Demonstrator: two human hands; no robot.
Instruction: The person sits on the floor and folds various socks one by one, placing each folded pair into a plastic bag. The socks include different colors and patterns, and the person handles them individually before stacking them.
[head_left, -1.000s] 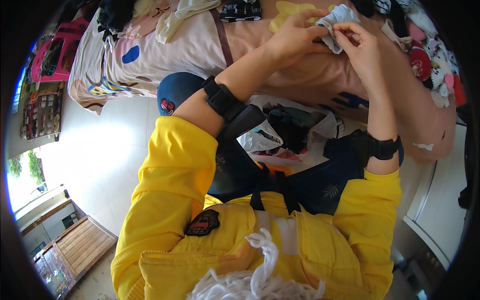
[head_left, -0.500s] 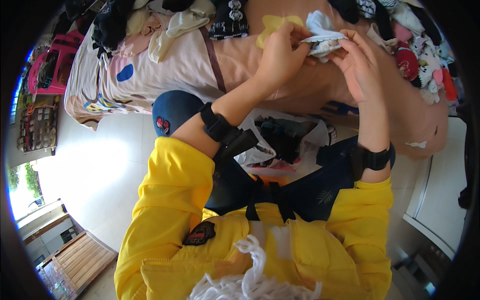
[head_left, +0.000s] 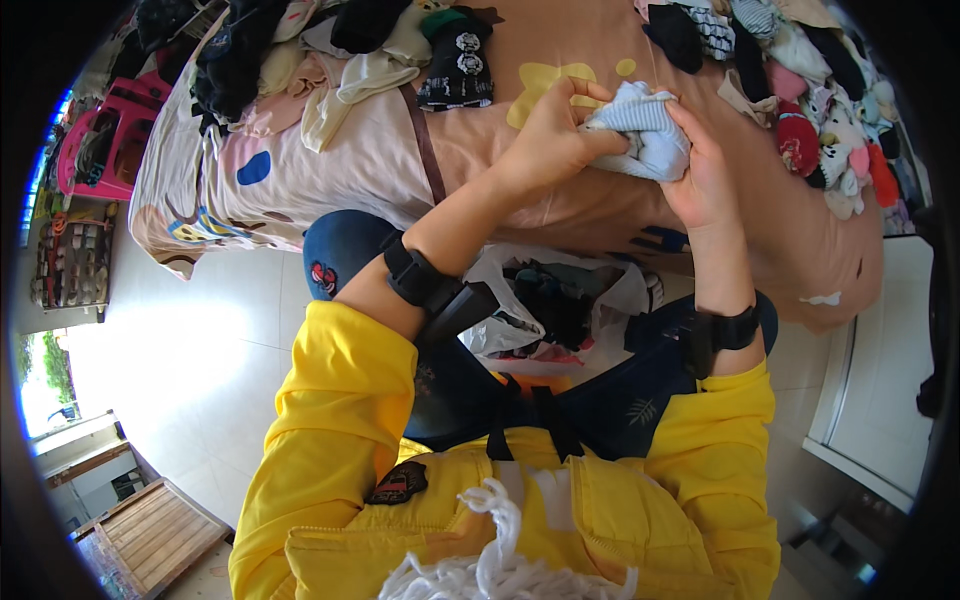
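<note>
Pale-blue striped cloth bundle (head_left: 650,135), head view, above the pinkish cover (head_left: 560,210).
Left hand (head_left: 555,135) grips one side, right hand (head_left: 700,175) cups the other; fingers on both hold cloth, probably to stop it falling open.

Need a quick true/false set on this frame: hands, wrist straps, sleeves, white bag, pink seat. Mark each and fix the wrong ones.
1. Left hand and right hand both hold the light blue striped cloth. True.
2. The white plastic bag lies on top of the peach cloth cover. False: the white plastic bag is between the person's legs, below the edge of the peach cloth cover.
3. A black strap is on each forearm. True.
4. The sleeves are blue. False: the sleeves are yellow.
5. The pink plastic seat is at the picture's left. True: pink plastic seat.
</note>
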